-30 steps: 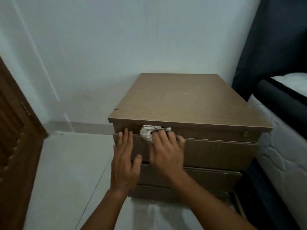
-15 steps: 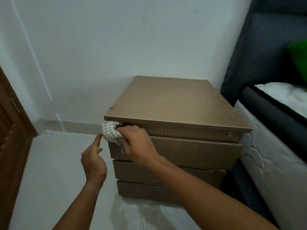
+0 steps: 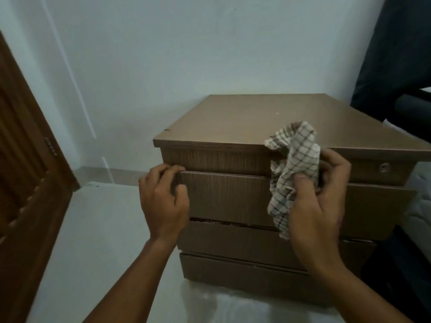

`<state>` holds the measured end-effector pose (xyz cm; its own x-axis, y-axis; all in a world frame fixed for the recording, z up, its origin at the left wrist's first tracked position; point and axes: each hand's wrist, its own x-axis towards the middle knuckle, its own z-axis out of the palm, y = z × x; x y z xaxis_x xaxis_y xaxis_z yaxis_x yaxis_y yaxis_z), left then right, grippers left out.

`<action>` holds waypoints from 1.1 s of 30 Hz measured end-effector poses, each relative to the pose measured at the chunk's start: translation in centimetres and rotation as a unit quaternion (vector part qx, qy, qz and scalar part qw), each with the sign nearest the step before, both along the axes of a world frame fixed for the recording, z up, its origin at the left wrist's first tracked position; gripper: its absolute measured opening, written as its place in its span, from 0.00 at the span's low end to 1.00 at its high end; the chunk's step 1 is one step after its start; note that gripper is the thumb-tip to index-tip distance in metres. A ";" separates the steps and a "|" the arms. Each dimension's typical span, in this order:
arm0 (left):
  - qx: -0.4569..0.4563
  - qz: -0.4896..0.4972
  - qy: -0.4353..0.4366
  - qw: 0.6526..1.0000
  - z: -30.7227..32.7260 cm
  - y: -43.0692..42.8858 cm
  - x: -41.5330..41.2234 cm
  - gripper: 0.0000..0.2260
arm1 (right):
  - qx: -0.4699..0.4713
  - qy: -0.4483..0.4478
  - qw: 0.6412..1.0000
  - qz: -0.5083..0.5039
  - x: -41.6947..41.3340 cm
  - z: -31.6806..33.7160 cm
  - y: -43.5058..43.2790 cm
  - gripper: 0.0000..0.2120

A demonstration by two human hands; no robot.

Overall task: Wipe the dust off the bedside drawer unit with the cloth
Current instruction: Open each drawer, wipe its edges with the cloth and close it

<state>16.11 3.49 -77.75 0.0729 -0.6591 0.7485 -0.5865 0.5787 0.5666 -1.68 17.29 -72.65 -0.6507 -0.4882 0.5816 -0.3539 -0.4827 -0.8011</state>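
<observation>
A brown wooden bedside drawer unit [image 3: 233,117] stands against the white wall, with several drawer fronts facing me. My left hand [image 3: 163,201] curls its fingers over the top left corner of the second drawer front, which sits slightly out. My right hand [image 3: 319,201] holds a crumpled white checked cloth [image 3: 293,164] in front of the upper drawers, right of the middle. The cloth hangs loose, its top rising above the unit's front edge.
A dark wooden door [image 3: 25,183] stands at the left. A bed with a white mattress [image 3: 417,206] and dark headboard [image 3: 396,54] presses close on the unit's right. Pale floor [image 3: 100,229] spreads to the left and in front. A small lock [image 3: 384,168] is set in the top drawer.
My right hand has carried the cloth from the unit's top left corner over to the right part of the front. My left hand has come up and gripped the second drawer's left corner.
</observation>
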 end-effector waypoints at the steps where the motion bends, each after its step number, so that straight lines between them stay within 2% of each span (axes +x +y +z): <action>1: -0.006 -0.001 0.001 1.000 -0.1 0.0 0.2 0.18 | 0.007 0.072 0.997 -0.035 0.8 -0.5 -0.7 0.19; 4: -0.010 0.002 -0.001 1.000 0.2 1.0 1.1 0.18 | 0.082 0.263 0.954 -0.115 3.1 -1.3 -3.3 0.21; 7: -0.021 -0.001 -0.003 1.000 1.0 2.8 2.4 0.16 | 0.161 0.432 0.884 -0.074 6.4 -0.1 -4.7 0.16; 9: -0.010 -0.008 0.038 0.999 0.9 3.4 3.7 0.13 | 0.177 0.535 0.826 -0.031 8.8 0.5 -5.3 0.15; 11: 0.016 0.000 0.146 0.989 0.9 3.7 5.0 0.13 | 0.181 0.588 0.789 -0.004 10.8 0.9 -6.0 0.15; 13: 0.065 -0.005 0.235 0.970 1.1 4.3 5.5 0.15 | 0.183 0.607 0.774 -0.005 11.7 1.1 -6.6 0.14; 15: 0.092 -0.014 0.242 0.966 1.1 5.1 5.2 0.15 | 0.188 0.610 0.769 -0.018 11.6 1.0 -6.5 0.13; 17: 0.064 -0.017 0.192 0.979 1.3 6.2 4.3 0.16 | 0.175 0.599 0.779 -0.065 9.7 0.4 -5.6 0.12; 20: -0.013 -0.020 0.008 1.000 2.3 7.3 2.4 0.16 | 0.154 0.549 0.798 -0.194 3.9 -1.1 -2.3 0.16; 23: -0.055 -0.078 -0.148 0.984 3.2 8.7 -0.8 0.15 | 0.177 0.506 0.792 -0.294 -3.3 -2.0 1.8 0.17; 25: -0.044 -0.113 -0.185 0.975 3.3 9.7 -3.0 0.16 | 0.193 0.476 0.789 -0.338 -7.3 -2.6 4.4 0.17; 28: -0.017 -0.130 -0.141 0.981 2.7 10.4 -5.6 0.16 | 0.201 0.408 0.796 -0.399 -12.3 -3.2 7.3 0.17; 30: -0.022 -0.117 -0.114 0.986 2.5 10.7 -6.4 0.15 | 0.208 0.291 0.826 -0.434 -14.5 -3.7 8.5 0.19; 32: -0.019 -0.114 -0.109 0.987 2.7 11.0 -6.9 0.15 | 0.238 0.077 0.874 -0.416 -16.3 -6.0 10.0 0.23; 33: -0.017 -0.114 -0.108 0.987 2.7 11.1 -7.1 0.15 | 0.272 -0.035 0.891 -0.361 -16.3 -8.1 10.8 0.24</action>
<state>9.05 14.61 -75.06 -0.2382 -0.6149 0.7518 -0.5448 0.7254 0.4208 -18.01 28.10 -80.72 -0.9350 -0.1250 0.3318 -0.3546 0.3167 -0.8798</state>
